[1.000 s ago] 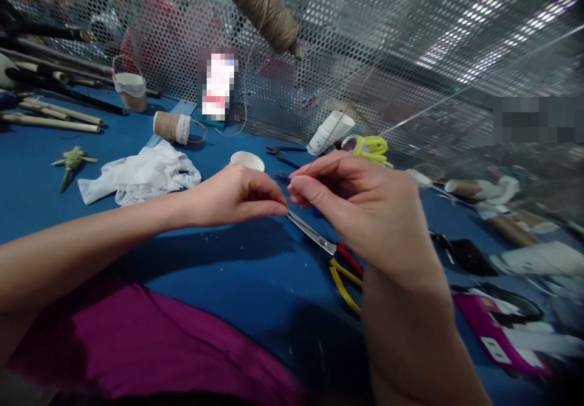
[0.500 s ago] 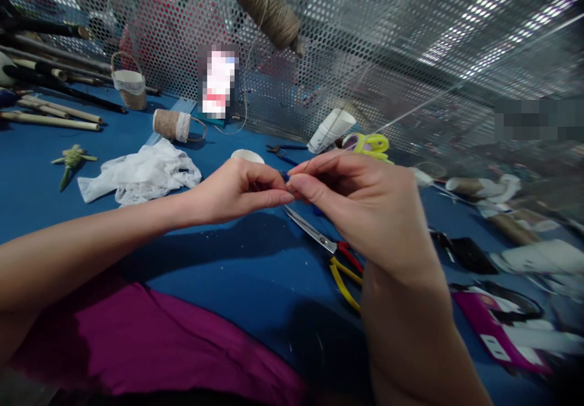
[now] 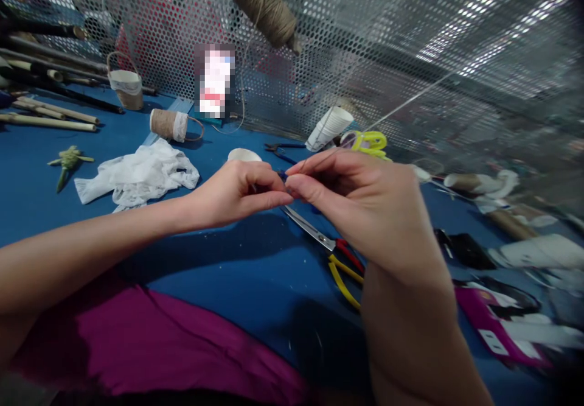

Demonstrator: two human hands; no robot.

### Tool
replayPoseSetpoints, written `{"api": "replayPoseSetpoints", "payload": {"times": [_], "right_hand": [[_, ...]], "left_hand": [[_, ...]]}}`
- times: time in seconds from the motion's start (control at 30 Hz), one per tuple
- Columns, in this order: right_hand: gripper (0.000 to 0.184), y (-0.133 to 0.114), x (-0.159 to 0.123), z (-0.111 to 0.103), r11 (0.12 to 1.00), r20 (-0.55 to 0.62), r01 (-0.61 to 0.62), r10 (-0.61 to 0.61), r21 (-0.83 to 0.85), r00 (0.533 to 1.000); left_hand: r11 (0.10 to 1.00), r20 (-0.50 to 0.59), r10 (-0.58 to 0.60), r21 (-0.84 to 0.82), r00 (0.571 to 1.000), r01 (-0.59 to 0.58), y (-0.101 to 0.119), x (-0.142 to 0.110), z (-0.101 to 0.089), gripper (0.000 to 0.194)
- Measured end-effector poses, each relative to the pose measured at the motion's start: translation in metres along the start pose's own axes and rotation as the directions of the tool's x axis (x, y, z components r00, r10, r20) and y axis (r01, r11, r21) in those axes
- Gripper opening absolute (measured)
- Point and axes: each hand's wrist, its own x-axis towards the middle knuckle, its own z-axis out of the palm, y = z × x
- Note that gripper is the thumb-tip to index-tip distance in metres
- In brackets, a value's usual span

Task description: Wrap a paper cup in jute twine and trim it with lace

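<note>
My left hand (image 3: pixel 244 190) is closed in a pinch over the blue table, thumb against the fingers. What its fingertips hold is too small to make out. My right hand (image 3: pixel 365 202) pinches a thin brownish strand (image 3: pixel 326 158), which runs along the index finger. Both sets of fingertips meet, almost touching. Below them lie scissors (image 3: pixel 326 241) with red and yellow handles, partly covered by my right hand and wrist. Just behind my left hand stands a white paper cup (image 3: pixel 244 155), its lower part hidden.
White lace (image 3: pixel 141 175) lies crumpled at left, near two twine-wrapped little baskets (image 3: pixel 168 125). Behind are a phone (image 3: pixel 214 83), a twine spool (image 3: pixel 260 7), pliers (image 3: pixel 285 147), stacked paper cups (image 3: pixel 329 127) and yellow-green scissors (image 3: pixel 369 142). Sticks (image 3: pixel 50 123) lie far left.
The view has shifted slightly, so the background sits a little further left. Both hands keep nearly the same pinched pose, fingertips together.
</note>
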Motion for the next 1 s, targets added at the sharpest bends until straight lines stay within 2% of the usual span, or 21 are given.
{"api": "replayPoseSetpoints", "payload": {"times": [0.4,0.5,0.57,0.63,0.73,0.83,0.9,1.0], "right_hand": [[0.003,-0.001,0.001,0.000,1.000,0.004,-0.011,0.011,-0.012,1.000],[0.002,-0.001,0.001,-0.001,1.000,0.003,-0.011,0.011,-0.004,1.000],[0.003,0.002,0.002,-0.004,0.999,-0.038,-0.023,0.024,0.039,0.999],[0.004,0.008,0.005,-0.011,0.992,-0.119,-0.032,0.047,0.125,0.992],[0.004,0.020,0.010,-0.022,0.946,-0.222,-0.023,0.100,0.324,0.970],[0.006,0.030,0.015,-0.029,0.867,-0.190,-0.086,0.203,0.490,0.961],[0.011,0.032,0.017,-0.028,0.829,-0.121,-0.150,0.252,0.539,0.960],[0.015,0.031,0.018,-0.019,0.790,0.001,-0.232,0.282,0.567,0.960]], "left_hand": [[0.999,0.004,-0.005,0.036,1.000,0.005,-0.001,0.000,-0.001,0.018],[0.999,0.065,-0.038,-0.004,0.997,0.039,0.000,0.002,-0.005,0.015],[0.994,0.094,-0.082,-0.064,0.992,0.089,0.002,0.004,-0.011,0.017],[0.982,0.052,-0.155,-0.106,0.987,0.159,0.003,0.007,-0.021,0.022],[0.960,-0.096,-0.260,-0.130,0.961,0.247,-0.002,0.011,-0.036,0.028],[0.923,-0.198,-0.346,-0.247,0.917,0.295,-0.015,0.013,-0.042,0.029],[0.890,-0.142,-0.391,-0.310,0.909,0.335,-0.023,0.012,-0.041,0.029],[0.844,0.066,-0.399,-0.362,0.914,0.395,-0.023,0.008,-0.032,0.028]]}}
